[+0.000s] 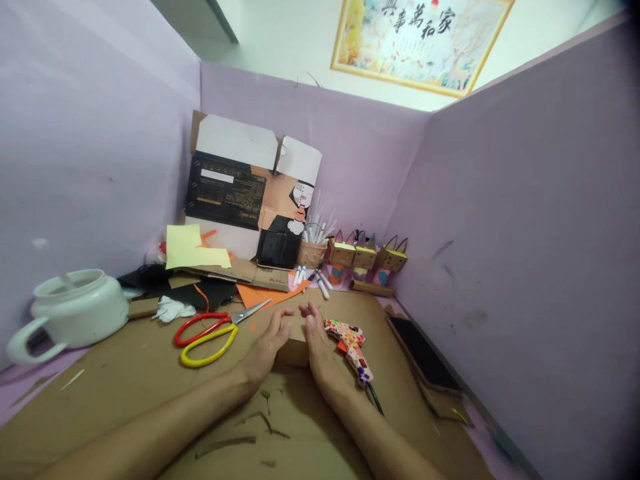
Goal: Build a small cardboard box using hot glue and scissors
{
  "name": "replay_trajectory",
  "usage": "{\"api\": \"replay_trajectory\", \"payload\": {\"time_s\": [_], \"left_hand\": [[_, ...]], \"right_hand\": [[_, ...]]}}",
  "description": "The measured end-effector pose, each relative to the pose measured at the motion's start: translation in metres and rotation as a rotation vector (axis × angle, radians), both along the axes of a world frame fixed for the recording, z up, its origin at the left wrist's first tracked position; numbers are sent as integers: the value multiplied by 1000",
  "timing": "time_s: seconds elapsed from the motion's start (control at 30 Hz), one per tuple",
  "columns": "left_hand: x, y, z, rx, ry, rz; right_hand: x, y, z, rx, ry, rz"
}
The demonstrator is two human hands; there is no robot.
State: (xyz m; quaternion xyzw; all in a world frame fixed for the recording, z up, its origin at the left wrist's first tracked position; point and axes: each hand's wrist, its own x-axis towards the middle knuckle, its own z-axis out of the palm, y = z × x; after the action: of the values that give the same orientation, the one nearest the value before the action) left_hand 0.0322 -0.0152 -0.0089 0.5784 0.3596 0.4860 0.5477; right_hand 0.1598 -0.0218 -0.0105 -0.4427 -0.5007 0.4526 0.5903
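Both my hands rest on a brown cardboard sheet [150, 380] and press from either side on a small cardboard block [294, 348]. My left hand [267, 345] lies against its left face, fingers together and stretched forward. My right hand [317, 347] lies against its right face, fingers also straight. Just left of my left hand lie scissors [213, 331] with red and yellow handles. A patterned glue gun [353, 345] lies right beside my right hand, its cord running toward me.
A white pot [75, 313] stands at the left. At the back are a printed carton [240, 193], yellow paper [193, 248], orange paper, a basket of markers [313, 250] and small cardboard figures [367, 257]. A dark phone [423, 353] lies at the right. Purple walls enclose the desk.
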Motion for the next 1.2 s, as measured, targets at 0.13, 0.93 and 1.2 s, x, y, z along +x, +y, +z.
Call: {"api": "replay_trajectory", "payload": {"time_s": [0.13,0.93,1.2], "left_hand": [[-2,-1,4,-60,-26,40],[-25,12,26,13,-230,-205],[-27,14,26,26,-14,-337]], "right_hand": [[2,0,4,-9,45,31],[8,-9,15,76,148,238],[14,-14,14,16,-20,293]]}}
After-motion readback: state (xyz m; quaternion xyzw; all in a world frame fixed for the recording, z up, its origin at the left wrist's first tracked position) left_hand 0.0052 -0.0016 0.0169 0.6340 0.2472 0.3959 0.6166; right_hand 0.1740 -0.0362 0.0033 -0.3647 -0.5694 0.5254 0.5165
